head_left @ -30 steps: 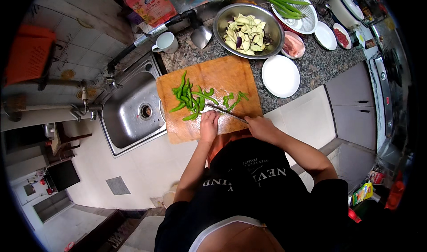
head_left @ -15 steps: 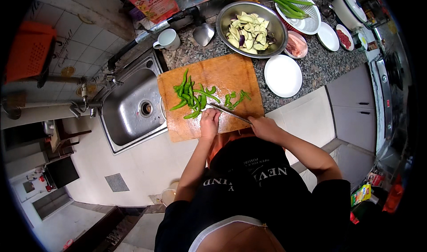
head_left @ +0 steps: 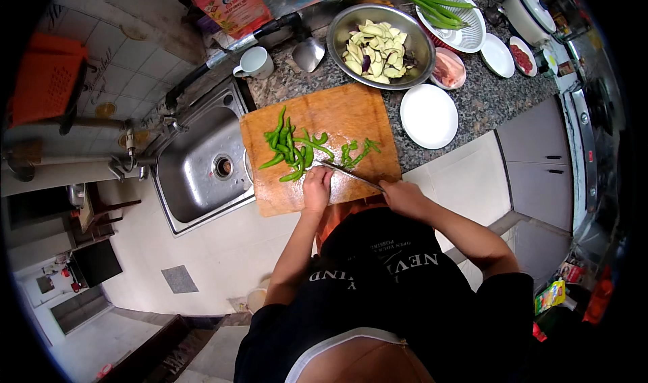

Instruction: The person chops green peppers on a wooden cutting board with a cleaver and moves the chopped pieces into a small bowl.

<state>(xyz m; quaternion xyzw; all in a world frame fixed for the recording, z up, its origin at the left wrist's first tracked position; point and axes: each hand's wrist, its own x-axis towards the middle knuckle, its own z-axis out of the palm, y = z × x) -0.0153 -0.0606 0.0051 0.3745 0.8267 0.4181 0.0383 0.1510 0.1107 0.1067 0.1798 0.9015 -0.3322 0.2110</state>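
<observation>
On the wooden cutting board (head_left: 337,106) a pile of whole green chili peppers (head_left: 289,143) lies to the left. Cut green chili pieces (head_left: 358,152) are spread to the right of it. My right hand (head_left: 402,197) is closed round the handle of a knife (head_left: 354,176), whose blade slants up and left across the board's near part. Just beside the blade's far end, my left hand (head_left: 316,188) has its fingers drawn together, below the pile. What lies between those fingers is hidden by the hand.
Left of the board is a steel sink (head_left: 196,187). Behind stand a mug (head_left: 254,63), a ladle-like spatula (head_left: 308,55) and a steel bowl (head_left: 335,42) of sliced eggplant (head_left: 378,52). A white plate (head_left: 429,116), a dish of meat (head_left: 449,69) and a white colander (head_left: 478,32) sit to the right.
Hardly anything differs. The knife and both hands stay almost in place, and the whole view has shifted very slightly.
</observation>
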